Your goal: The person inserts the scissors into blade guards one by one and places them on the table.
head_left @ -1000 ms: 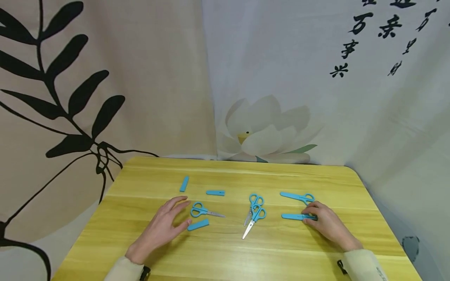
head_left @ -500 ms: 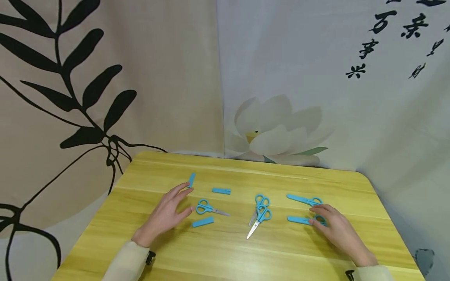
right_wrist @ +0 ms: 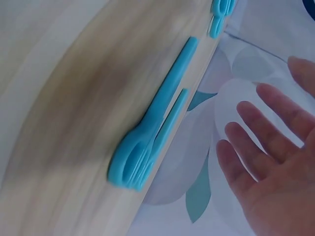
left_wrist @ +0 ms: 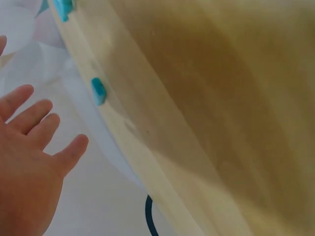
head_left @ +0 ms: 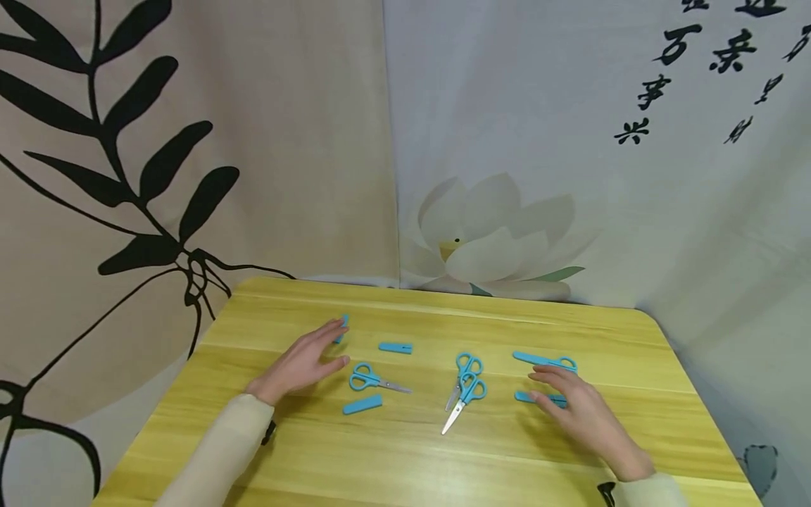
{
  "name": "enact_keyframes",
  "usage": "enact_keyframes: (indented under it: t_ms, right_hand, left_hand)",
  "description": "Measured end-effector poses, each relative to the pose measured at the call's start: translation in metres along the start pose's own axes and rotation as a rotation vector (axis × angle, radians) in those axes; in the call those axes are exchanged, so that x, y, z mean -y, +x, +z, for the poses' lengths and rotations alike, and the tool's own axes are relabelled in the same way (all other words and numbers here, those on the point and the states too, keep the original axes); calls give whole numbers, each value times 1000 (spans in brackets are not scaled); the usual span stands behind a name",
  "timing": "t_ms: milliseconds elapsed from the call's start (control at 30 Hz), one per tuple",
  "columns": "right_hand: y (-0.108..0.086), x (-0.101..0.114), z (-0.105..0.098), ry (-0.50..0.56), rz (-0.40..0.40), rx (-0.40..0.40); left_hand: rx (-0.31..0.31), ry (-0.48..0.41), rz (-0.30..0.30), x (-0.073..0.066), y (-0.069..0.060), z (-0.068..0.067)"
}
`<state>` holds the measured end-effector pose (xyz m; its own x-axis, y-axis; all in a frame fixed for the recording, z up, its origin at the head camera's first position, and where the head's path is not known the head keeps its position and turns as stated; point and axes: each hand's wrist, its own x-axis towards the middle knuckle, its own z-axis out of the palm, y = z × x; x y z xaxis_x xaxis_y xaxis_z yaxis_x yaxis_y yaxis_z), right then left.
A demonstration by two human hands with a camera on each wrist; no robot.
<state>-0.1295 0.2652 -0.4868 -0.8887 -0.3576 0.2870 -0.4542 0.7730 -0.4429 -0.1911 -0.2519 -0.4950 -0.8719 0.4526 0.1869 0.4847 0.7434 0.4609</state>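
Note:
My left hand (head_left: 304, 360), fingers spread, is by the far-left blue blade cap (head_left: 345, 321) and partly covers it; the left wrist view shows the hand (left_wrist: 29, 157) raised, apart from that cap (left_wrist: 98, 91). Bare scissors (head_left: 364, 377) with blue handles and a loose cap (head_left: 362, 405) lie nearer; another loose cap (head_left: 395, 348) is farther right. Two uncapped scissors (head_left: 470, 389) overlap mid-table. At right, my right hand (head_left: 589, 415) hovers with loose fingers over capped scissors (head_left: 524, 396), hiding their handles. A second capped pair (head_left: 535, 358) lies behind; in the right wrist view both capped scissors (right_wrist: 165, 93) are untouched.
Everything lies on a yellow wooden table (head_left: 393, 465) with rounded far corners. Directly behind it hangs a pale curtain (head_left: 304, 141) printed with black leaves, a lotus and black characters.
My right hand has let go of the nearer capped scissors and lifted over them. My left hand has moved away from the near cap toward the far-left one. The head view has shifted slightly.

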Motion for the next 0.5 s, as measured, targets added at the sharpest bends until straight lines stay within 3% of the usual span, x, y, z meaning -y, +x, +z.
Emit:
enact_keyframes:
  t_ms: [233, 500]
  right_hand:
    - [10, 13, 9, 23, -34, 17]
    - [19, 25, 18, 40, -49, 30]
  left_hand:
    - [109, 8, -74, 14, 11, 0]
    - [162, 46, -116, 23, 12, 1]
